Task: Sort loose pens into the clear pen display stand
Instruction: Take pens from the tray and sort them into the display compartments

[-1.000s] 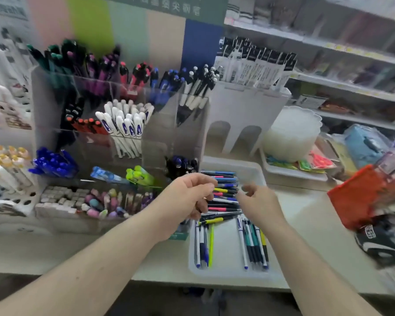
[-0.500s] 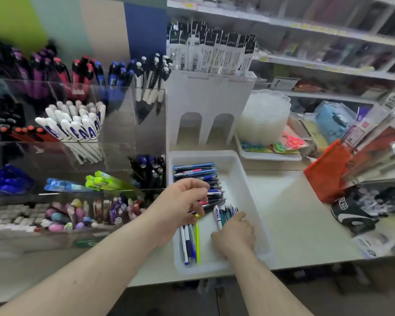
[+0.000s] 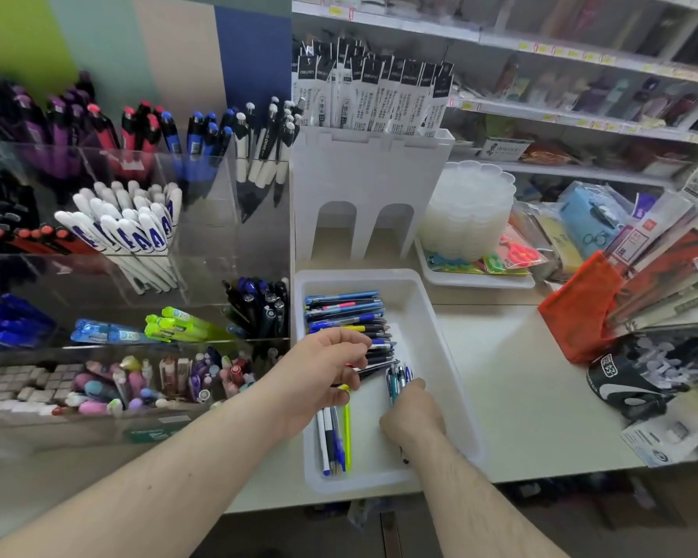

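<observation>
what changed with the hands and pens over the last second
The right hand dropped from above the stacked pens down into the white tray and closed round a small bundle of pens at the near right. The left hand stayed on the near end of the stack, fingers curled. The three pens by the tray's near left wall and the clear display stand did not move.

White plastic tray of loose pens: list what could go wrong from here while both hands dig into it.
1. The white plastic tray has its near end past the cream counter's edge; pressing there might tip it.
2. The right hand grips several pens together, so one may slip out.
3. The left hand rakes the stacked pen pile, which may scatter and mix colours.
</observation>
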Available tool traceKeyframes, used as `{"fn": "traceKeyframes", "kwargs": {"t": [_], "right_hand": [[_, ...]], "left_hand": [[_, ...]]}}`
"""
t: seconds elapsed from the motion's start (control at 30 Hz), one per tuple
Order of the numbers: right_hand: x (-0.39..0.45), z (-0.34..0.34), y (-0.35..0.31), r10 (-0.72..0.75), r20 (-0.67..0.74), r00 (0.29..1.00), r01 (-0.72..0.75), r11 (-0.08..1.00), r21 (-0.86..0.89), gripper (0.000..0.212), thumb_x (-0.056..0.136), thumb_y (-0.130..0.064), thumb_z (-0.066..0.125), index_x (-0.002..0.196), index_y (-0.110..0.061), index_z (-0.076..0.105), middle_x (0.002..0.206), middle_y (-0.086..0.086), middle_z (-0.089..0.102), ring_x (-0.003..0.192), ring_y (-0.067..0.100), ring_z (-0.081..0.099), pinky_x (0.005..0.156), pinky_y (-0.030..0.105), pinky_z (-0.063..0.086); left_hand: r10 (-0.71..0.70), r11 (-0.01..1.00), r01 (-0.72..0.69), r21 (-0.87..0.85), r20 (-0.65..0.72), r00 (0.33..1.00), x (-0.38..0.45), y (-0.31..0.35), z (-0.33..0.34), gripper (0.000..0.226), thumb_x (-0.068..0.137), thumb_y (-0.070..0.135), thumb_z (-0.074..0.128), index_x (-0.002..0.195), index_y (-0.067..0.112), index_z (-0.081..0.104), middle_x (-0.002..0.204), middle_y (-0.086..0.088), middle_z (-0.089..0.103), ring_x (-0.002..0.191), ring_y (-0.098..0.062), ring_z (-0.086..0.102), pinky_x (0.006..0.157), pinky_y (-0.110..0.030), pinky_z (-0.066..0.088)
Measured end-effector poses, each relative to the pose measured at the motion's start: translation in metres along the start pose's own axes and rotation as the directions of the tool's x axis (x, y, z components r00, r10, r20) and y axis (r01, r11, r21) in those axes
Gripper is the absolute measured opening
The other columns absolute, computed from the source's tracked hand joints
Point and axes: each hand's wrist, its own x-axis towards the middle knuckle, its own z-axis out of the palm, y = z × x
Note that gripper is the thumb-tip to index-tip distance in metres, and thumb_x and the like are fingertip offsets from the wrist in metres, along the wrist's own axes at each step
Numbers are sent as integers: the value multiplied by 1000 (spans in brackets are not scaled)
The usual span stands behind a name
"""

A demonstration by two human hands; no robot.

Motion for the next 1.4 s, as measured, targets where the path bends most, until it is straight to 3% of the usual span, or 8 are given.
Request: {"fn": "traceKeyframes", "kwargs": {"t": [0.27, 0.4, 0.53, 0.7, 0.93, 1.03, 1.17, 1.4], "right_hand": [[-10, -33, 5, 67, 39, 997, -77, 886, 458, 30, 79, -14, 54, 108, -8, 47, 84, 6, 55, 66, 21, 55, 51, 24, 40], [-43, -56, -7, -81, -37, 996, 85, 748, 659, 36, 81, -14, 61, 113, -16, 46, 90, 5, 59, 74, 21, 58, 56, 27, 42], [-77, -66, -31, -312, -61, 948, 287, 759, 584, 68, 80, -23, 68, 138, -30, 35, 112, -6, 66, 99, 16, 66, 74, 34, 57], [-102, -80, -48, -482, -25, 876, 457, 811, 365, 99, 86, -17, 61, 158, -30, -4, 134, -6, 60, 119, 16, 59, 92, 30, 52], [-118, -119, -42, -654, 202, 729, 523, 723, 453, 120, 77, -16, 68, 147, -52, -22, 127, -14, 57, 98, 0, 65, 82, 23, 56], [-104, -131, -34, -594, 85, 800, 398, 631, 666, 94, 81, -32, 73, 142, -57, 5, 95, 1, 69, 77, 12, 68, 63, 25, 51], [-67, -91, -29, -256, 183, 949, 65, 729, 682, 16, 97, -26, 55, 108, -15, 55, 78, 10, 58, 69, 26, 59, 63, 32, 46], [-56, -14, -51, -191, 347, 918, 36, 912, 408, 18, 80, -28, 63, 79, -16, 50, 65, 1, 42, 56, 18, 40, 52, 26, 34]], "left_hand": [[-75, 996, 72, 50, 68, 995, 4, -2, 0, 16, 97, 11, 56, 110, 11, 64, 80, -1, 62, 62, -13, 57, 56, -26, 45], [-183, 981, 169, 98, 154, 971, 7, -9, 6, 35, 90, 36, 67, 118, 15, 62, 118, -7, 62, 98, -20, 63, 85, -36, 56], [-209, 978, 196, 76, 252, 945, 9, -7, 17, 66, 71, 60, 69, 124, 21, 63, 120, -2, 69, 113, -23, 64, 97, -43, 52], [-223, 904, 240, -354, 89, 971, 12, 5, 33, 31, 77, 43, 75, 92, 16, 71, 87, -5, 73, 87, -23, 69, 80, -33, 53], [-170, 857, 161, -489, 26, 985, -6, 22, 27, 23, 87, 30, 67, 76, 11, 76, 85, -8, 71, 77, -26, 69, 84, -42, 54], [-142, 841, 129, -526, 16, 990, -11, 31, 15, 45, 91, 23, 60, 49, 12, 70, 95, -8, 73, 98, -34, 70, 96, -49, 51], [-58, 866, 14, -500, -71, 996, -22, 45, 3, 18, 94, 17, 56, 78, 11, 62, 97, -11, 75, 95, -33, 71, 94, -52, 52], [-9, 874, -55, -483, -129, 992, -37, 48, -16, 39, 90, 15, 58, 54, 10, 73, 80, -5, 74, 52, -12, 64, 51, -26, 57]]}}
